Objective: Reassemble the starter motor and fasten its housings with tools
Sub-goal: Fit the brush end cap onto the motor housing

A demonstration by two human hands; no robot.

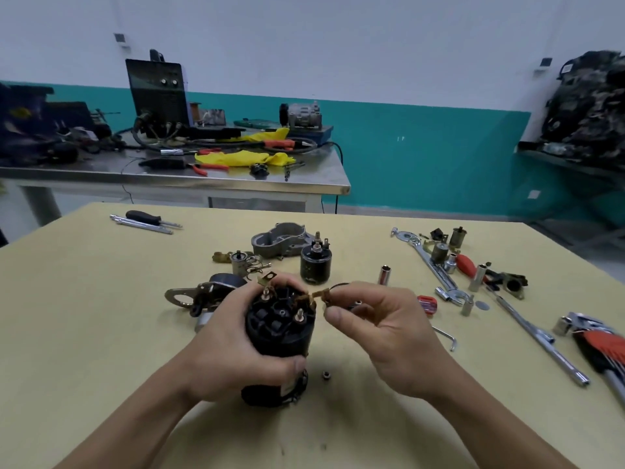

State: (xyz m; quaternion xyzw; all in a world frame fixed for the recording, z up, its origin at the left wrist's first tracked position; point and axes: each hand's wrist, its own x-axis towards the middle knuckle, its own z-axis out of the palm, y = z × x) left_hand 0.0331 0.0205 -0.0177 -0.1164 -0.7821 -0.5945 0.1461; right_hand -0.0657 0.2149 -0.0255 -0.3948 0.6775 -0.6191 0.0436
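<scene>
Left hand (233, 346) grips housing (281, 336); right hand (389, 333) pinches lead (321, 295).

Black motor body (280, 336) stood upright in my left grip (223, 346), fingers wrapped round its barrel. Open end faced up: dark brush plate, two metal studs poking out. My right grip (389, 336) pinched a copper brush lead (321, 295) just off the top rim, its braid running back into the body. A small nut (326, 374) lay on the tabletop (101, 299) just beside the base. Further back, the grey cast housing (280, 236) lay flat, and the black solenoid (316, 264) stood upright right in front of it, terminals up. One chrome socket (384, 275) stood on end to the right of that.
</scene>
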